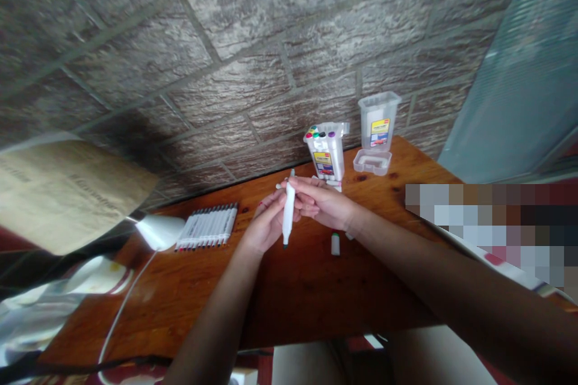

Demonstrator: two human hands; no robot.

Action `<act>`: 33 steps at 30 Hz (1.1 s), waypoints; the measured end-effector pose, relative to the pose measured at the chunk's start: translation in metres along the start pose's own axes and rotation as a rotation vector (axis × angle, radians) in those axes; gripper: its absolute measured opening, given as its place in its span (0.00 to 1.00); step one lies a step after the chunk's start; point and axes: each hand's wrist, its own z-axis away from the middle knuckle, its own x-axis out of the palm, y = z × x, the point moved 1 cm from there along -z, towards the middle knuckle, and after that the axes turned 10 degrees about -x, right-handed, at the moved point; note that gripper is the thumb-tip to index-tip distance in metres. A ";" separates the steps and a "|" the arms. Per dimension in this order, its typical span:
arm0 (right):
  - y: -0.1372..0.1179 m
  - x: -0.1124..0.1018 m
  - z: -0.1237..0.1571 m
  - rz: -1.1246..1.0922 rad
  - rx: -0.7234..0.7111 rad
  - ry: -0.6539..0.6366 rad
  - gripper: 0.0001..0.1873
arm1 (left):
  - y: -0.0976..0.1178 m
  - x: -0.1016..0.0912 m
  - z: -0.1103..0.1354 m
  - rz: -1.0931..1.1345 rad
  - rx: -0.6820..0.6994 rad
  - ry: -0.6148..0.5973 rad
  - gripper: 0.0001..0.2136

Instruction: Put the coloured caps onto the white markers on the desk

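Note:
Both of my hands meet over the middle of the wooden table [316, 289] and hold one white marker [288, 213] upright. My left hand [266, 222] wraps its fingers round the marker from the left. My right hand [323, 201] grips the marker's upper part from the right. The marker's lower tip is dark green. A loose marker cap [335, 243] stands on the table just right of my hands.
A row of several white markers [208, 227] lies at the left. A clear pouch with several markers [326, 150] stands at the back, beside a clear plastic tub [378, 120] and its lid [372, 162]. A white cable [121, 307] runs from a white charger [158, 231] at the left.

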 end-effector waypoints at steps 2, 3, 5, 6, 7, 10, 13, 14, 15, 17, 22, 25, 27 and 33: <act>-0.001 0.000 0.000 -0.005 0.005 -0.004 0.20 | 0.000 0.000 0.000 0.001 -0.001 -0.005 0.14; -0.001 0.001 0.000 -0.007 0.006 -0.006 0.20 | 0.000 0.000 0.000 0.003 0.001 -0.006 0.14; -0.001 0.001 0.000 -0.009 0.007 -0.010 0.19 | 0.000 0.001 0.000 0.006 0.005 -0.004 0.14; -0.001 0.001 0.000 -0.009 0.007 -0.014 0.19 | 0.000 0.001 0.001 0.005 0.006 -0.001 0.14; 0.000 0.001 0.000 -0.009 0.008 -0.018 0.19 | 0.000 0.001 0.001 0.003 0.006 0.001 0.14; 0.001 0.000 0.000 -0.004 0.010 -0.043 0.21 | 0.001 0.001 0.001 -0.006 0.001 0.004 0.15; 0.002 -0.003 0.000 -0.003 0.011 -0.079 0.24 | 0.001 0.002 0.001 -0.015 -0.006 -0.001 0.14; 0.003 -0.004 0.000 -0.003 0.014 -0.084 0.26 | 0.001 0.002 0.001 -0.016 -0.005 -0.004 0.13; 0.002 -0.004 0.000 -0.004 0.020 -0.079 0.27 | 0.001 0.002 0.001 -0.017 -0.003 -0.007 0.13; 0.001 -0.005 0.000 -0.009 0.024 -0.039 0.28 | 0.001 0.002 0.001 -0.018 0.001 -0.009 0.12; -0.002 -0.003 0.000 -0.018 0.006 0.028 0.26 | 0.001 0.002 0.002 -0.025 -0.007 0.011 0.14; 0.000 -0.004 0.000 0.006 0.005 0.014 0.23 | 0.000 0.002 0.001 -0.028 -0.013 0.014 0.14; 0.002 -0.005 0.000 0.030 0.013 -0.006 0.21 | 0.000 0.002 0.001 -0.030 -0.019 0.012 0.14; 0.006 -0.007 -0.002 0.051 0.025 -0.013 0.23 | 0.000 0.003 0.001 -0.052 -0.013 0.014 0.15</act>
